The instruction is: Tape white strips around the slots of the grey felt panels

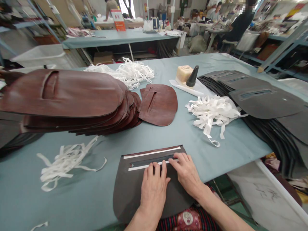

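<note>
A dark grey leather piece (pixel 127 189) with a rounded lower edge lies at the table's front edge. Two white strips run across its upper part, the upper strip (pixel 151 152) and the lower strip (pixel 137 167), with a zipper-like slot between them. My left hand (pixel 155 186) lies on the piece, fingers extended, fingertips on the lower strip. To its right my right hand (pixel 186 171) touches the strip's right end with thumb and fingertips; whether anything is between them is hidden.
Brown leather pieces (pixel 79 93) are stacked at the left, a smaller brown piece (pixel 163 106) beside them. White strips (pixel 214 112) lie in piles. Near a yellowish block (pixel 184 73) stands a black cone (pixel 192 76). Black pieces (pixel 262 96) are at the right; people work behind.
</note>
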Motion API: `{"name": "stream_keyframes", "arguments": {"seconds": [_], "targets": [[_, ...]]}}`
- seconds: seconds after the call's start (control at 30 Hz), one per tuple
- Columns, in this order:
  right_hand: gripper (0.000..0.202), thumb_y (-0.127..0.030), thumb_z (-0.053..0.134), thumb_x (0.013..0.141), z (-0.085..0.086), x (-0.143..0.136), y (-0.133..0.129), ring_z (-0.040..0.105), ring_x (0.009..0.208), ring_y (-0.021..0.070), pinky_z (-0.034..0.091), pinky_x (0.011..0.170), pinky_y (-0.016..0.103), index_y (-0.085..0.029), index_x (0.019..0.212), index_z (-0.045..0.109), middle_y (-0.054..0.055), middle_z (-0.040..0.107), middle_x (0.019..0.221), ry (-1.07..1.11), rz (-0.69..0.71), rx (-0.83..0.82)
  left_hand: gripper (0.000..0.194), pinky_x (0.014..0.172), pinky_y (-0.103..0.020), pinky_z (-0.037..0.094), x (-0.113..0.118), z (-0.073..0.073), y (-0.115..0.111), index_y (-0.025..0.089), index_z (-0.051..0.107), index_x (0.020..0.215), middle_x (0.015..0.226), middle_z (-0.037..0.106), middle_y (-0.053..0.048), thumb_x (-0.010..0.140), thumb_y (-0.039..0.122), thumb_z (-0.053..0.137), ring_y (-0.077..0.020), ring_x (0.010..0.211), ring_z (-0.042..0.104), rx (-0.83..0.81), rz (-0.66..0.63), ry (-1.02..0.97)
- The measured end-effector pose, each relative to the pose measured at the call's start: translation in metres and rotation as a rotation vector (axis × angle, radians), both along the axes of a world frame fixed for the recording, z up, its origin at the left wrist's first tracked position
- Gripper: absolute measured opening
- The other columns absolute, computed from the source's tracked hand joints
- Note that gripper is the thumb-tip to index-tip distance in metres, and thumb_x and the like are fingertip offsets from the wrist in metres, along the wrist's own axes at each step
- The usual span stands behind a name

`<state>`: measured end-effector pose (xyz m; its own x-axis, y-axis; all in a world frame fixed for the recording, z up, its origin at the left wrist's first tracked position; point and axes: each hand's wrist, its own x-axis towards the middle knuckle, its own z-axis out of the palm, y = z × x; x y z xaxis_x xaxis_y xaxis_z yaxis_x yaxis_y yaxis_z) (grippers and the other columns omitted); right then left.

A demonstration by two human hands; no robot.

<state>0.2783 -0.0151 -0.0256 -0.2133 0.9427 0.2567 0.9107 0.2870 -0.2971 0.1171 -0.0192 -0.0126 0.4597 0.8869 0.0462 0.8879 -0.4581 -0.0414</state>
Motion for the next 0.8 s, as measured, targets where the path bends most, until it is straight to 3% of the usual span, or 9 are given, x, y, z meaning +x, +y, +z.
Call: {"name": "stream_keyframes", "arguments": {"seconds": [0.07,0.13,0.23,0.33,0.4,0.47,0.57,0.67,0.8], "targets": [[0.027,-0.011,0.044,0.089,-0.002,0.001,-0.002,0.049,0.097,0.0236,0.038,0.085,0.037,-0.015,0.11,0.061,0.011,0.058,0.102,-0.008,0.125,0.04,0.056,0.09,-0.047,0.044,-0.001,-0.001,0.0,0.021,0.045,0.135,0.116,0.053,-0.015,0.082,0.032,0.061,-0.031,0.109,0.048,-0.005,0.0,-0.031],[0.025,-0.01,0.044,0.089,-0.001,0.001,-0.001,0.048,0.094,0.0238,0.038,0.083,0.038,-0.013,0.107,0.062,0.011,0.058,0.097,-0.015,0.145,0.035,0.055,0.089,-0.047,0.045,-0.005,0.002,0.001,0.024,0.045,0.134,0.115,0.054,-0.012,0.082,0.033,0.061,-0.0304,0.109,0.048,-0.025,-0.004,-0.099],[0.022,-0.009,0.043,0.09,0.003,-0.004,0.008,0.047,0.086,0.0223,0.038,0.078,0.037,-0.013,0.09,0.064,0.009,0.057,0.088,-0.002,0.144,0.023,0.035,0.094,-0.046,0.043,-0.027,0.007,0.008,0.024,0.055,0.121,0.109,0.056,-0.008,0.087,0.031,0.054,-0.0251,0.106,0.051,-0.038,0.018,-0.278],[0.024,-0.007,0.041,0.089,0.006,-0.017,0.019,0.047,0.085,0.0208,0.038,0.076,0.036,-0.015,0.086,0.063,0.008,0.057,0.087,0.071,0.194,0.027,0.028,0.097,-0.048,0.041,-0.064,0.006,0.017,0.02,0.055,0.115,0.114,0.053,-0.011,0.089,0.027,0.048,-0.026,0.111,0.049,0.103,0.293,-0.43],[0.022,-0.008,0.042,0.089,0.005,-0.027,0.024,0.047,0.086,0.02,0.038,0.076,0.034,-0.015,0.092,0.063,0.008,0.057,0.09,0.118,0.257,0.015,0.04,0.092,-0.051,0.043,-0.091,0.0,0.021,0.014,0.048,0.123,0.119,0.049,-0.017,0.087,0.031,0.051,-0.0301,0.113,0.048,0.183,0.521,-0.483],[0.02,-0.011,0.043,0.091,0.001,-0.035,0.027,0.047,0.086,0.0193,0.038,0.077,0.034,-0.016,0.094,0.062,0.007,0.057,0.091,0.146,0.299,-0.009,0.056,0.086,-0.051,0.046,-0.113,-0.007,0.023,0.011,0.038,0.131,0.115,0.05,-0.017,0.083,0.035,0.055,-0.0296,0.104,0.053,0.119,0.634,-0.555],[0.016,-0.016,0.045,0.093,-0.003,-0.036,0.029,0.048,0.088,0.0195,0.038,0.078,0.034,-0.017,0.095,0.061,0.007,0.057,0.093,0.182,0.294,-0.027,0.058,0.077,-0.043,0.05,-0.132,-0.01,0.026,0.014,0.036,0.131,0.096,0.059,-0.009,0.081,0.035,0.056,-0.0229,0.084,0.061,-0.138,0.642,-0.759],[0.016,-0.02,0.047,0.093,-0.003,-0.03,0.03,0.048,0.092,0.0206,0.039,0.081,0.035,-0.016,0.103,0.059,0.009,0.057,0.098,0.205,0.26,-0.006,0.048,0.07,-0.036,0.051,-0.14,0.005,0.035,0.018,0.04,0.126,0.083,0.063,-0.003,0.082,0.032,0.054,-0.0189,0.074,0.063,-0.338,0.57,-0.98],[0.016,-0.025,0.048,0.093,0.0,-0.023,0.031,0.049,0.088,0.0206,0.038,0.081,0.036,-0.016,0.102,0.057,0.007,0.058,0.091,0.19,0.223,0.013,0.045,0.067,-0.033,0.05,-0.148,0.033,0.062,0.018,0.046,0.12,0.079,0.064,0.0,0.079,0.033,0.056,-0.0166,0.068,0.062,-0.316,0.529,-1.039]]}}
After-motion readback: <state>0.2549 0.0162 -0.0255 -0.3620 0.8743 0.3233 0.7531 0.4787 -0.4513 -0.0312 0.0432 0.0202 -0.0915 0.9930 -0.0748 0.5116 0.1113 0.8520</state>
